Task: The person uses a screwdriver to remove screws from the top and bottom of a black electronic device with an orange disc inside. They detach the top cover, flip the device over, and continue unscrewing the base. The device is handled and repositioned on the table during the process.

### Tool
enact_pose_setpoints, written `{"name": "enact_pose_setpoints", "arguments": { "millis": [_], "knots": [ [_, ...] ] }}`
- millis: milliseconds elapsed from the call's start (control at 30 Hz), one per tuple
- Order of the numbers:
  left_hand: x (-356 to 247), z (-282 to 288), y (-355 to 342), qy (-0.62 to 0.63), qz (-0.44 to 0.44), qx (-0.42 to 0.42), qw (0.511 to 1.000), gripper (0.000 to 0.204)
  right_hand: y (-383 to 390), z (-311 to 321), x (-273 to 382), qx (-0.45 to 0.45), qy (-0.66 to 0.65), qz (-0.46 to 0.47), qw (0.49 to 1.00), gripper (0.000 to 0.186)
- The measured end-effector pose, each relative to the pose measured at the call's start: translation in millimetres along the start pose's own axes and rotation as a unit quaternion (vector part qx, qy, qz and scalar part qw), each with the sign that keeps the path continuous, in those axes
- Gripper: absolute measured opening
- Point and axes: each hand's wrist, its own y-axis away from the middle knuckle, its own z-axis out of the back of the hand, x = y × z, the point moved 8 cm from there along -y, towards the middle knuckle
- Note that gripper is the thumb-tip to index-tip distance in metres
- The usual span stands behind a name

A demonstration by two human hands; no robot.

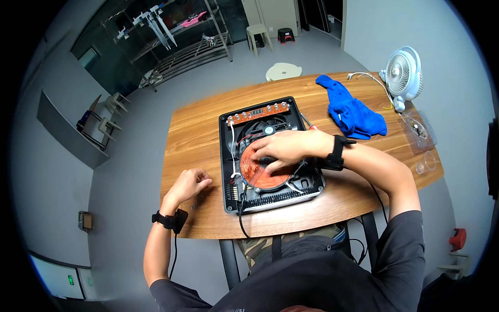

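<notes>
An opened induction cooker lies on the wooden table, its black casing showing the inner parts. Its round copper coil sits over the lower middle. Across the coil reaches my right hand, fingers apart and bent down onto the windings near the centre. An orange control board runs along the far end, with a black cooling fan just below it, partly hidden by my hand. Left of the casing, my left hand rests on the table with curled fingers; whatever they may hold is hidden.
A blue cloth lies at the back right, near a white fan and a clear plastic tray. A screwdriver is partly visible beside the casing. Near my left wrist are tiny pieces. A black cable crosses the front edge.
</notes>
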Motion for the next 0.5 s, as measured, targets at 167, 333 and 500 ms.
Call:
{"name": "enact_pose_setpoints", "arguments": {
  "millis": [167,333,500],
  "knots": [
    [-38,0,-7,0.027,0.025,-0.075,0.996,0.038,62,36,-46,-0.225,0.095,-0.175,0.954,0.035],
    [-42,-20,-23,0.02,0.035,-0.065,0.997,0.047,120,21,-77,-0.245,0.031,-0.364,0.898,0.042],
    [-40,-26,-37,0.009,0.008,-0.083,0.997,0.037,127,-26,-97,-0.185,0.012,-0.407,0.895,0.06]
  ]
}}
